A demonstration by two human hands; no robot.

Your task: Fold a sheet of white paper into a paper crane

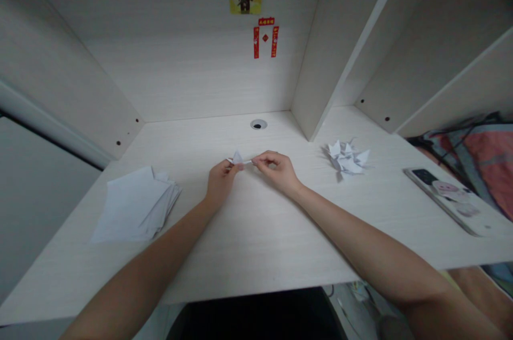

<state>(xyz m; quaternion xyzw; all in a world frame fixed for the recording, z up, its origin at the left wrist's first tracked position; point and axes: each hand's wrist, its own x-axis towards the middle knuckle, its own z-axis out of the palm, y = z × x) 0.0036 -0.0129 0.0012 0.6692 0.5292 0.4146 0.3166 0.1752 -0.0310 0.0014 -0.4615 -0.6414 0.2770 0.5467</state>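
Observation:
Between my two hands, above the middle of the desk, is a small folded white paper piece [238, 157] with a pointed peak and a thin arm reaching right. My left hand [222, 178] pinches its body between thumb and fingers. With thumb and fingertips, my right hand [279, 170] grips the narrow right end. Some of the folds are hidden by my fingers. To the right lies a cluster of folded white paper cranes [348, 158]. A loose stack of white paper sheets [132, 203] is spread on the left.
A phone [449, 198] with stickers lies at the right of the desk [256, 244], beside a red and grey cloth item [484, 155]. Behind my hands are a round cable hole [258, 124] and a vertical divider panel [340, 46]. Red stickers [265, 38] mark the back wall.

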